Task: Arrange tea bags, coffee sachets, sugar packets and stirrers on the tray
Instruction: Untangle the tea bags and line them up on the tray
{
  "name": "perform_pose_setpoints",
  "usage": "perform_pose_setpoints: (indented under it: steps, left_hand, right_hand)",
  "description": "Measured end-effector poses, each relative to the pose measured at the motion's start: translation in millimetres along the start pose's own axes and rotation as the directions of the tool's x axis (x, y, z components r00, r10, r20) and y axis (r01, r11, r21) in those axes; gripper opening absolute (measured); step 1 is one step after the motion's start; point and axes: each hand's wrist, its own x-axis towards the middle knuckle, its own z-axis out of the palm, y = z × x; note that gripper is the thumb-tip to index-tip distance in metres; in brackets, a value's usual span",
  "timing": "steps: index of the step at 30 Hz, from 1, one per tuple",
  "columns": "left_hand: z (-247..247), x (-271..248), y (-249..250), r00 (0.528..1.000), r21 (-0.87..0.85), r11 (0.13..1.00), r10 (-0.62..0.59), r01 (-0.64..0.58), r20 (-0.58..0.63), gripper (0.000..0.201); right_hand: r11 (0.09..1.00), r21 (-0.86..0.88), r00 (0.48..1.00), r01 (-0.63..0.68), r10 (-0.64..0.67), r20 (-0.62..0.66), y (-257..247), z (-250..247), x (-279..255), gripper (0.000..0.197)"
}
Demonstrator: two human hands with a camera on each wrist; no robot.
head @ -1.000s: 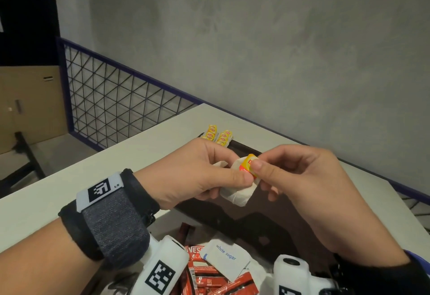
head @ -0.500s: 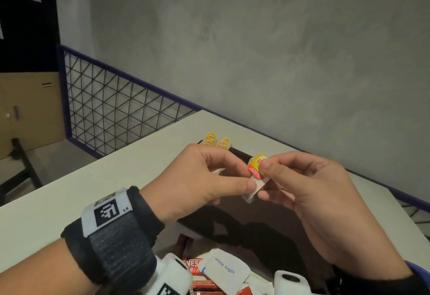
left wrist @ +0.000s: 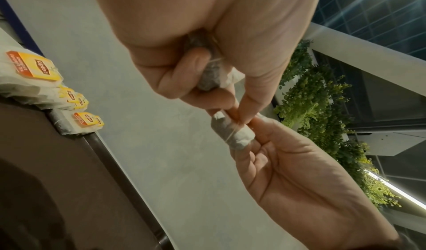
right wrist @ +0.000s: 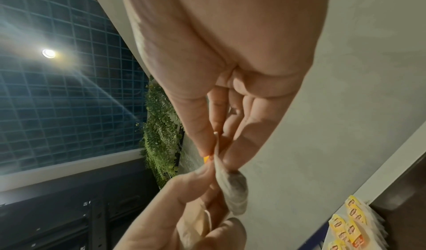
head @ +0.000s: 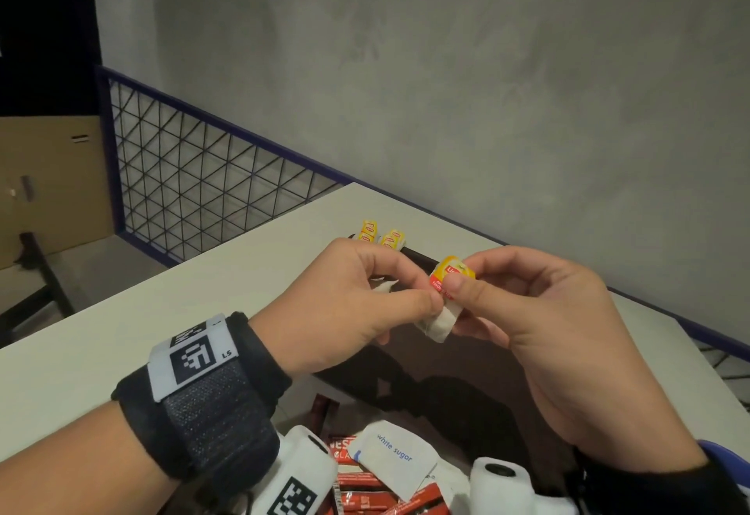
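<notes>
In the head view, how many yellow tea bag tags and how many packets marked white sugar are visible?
Yellow tea bag tags: 3, two at the far edge of the tray, one pinched by the right hand.
White sugar packets: 1.
Total: 4.

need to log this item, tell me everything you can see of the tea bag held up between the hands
The tea bag is a white paper pouch, dark leaves showing through, with a thin string and a yellow and red tag. It is held in the air above the dark tray, touching nothing else. The right hand pinches the tag and top; the left hand pinches its edge and also grips a second bag.
</notes>
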Motion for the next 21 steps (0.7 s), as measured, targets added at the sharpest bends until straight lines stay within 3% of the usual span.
perform_pose_setpoints:
  steps: [12,21]
  left_hand:
    - [-1.8,1.1,-2.1,0.993,-0.069,0.997,-0.009,0.018,0.118,0.015]
    - [-3.8,0.6,-2.5,0.981,-0.112,0.984,-0.120,0.138,0.153,0.017]
  right_hand:
    - [0.988,-0.059,0.987,0.145,-0.149,-0.056,3.4,1.7,-0.5,0.006]
    - [0.907,-0.300,0.942,0.294,-0.329,-0.072,7.2,8.4,-1.9,0.011]
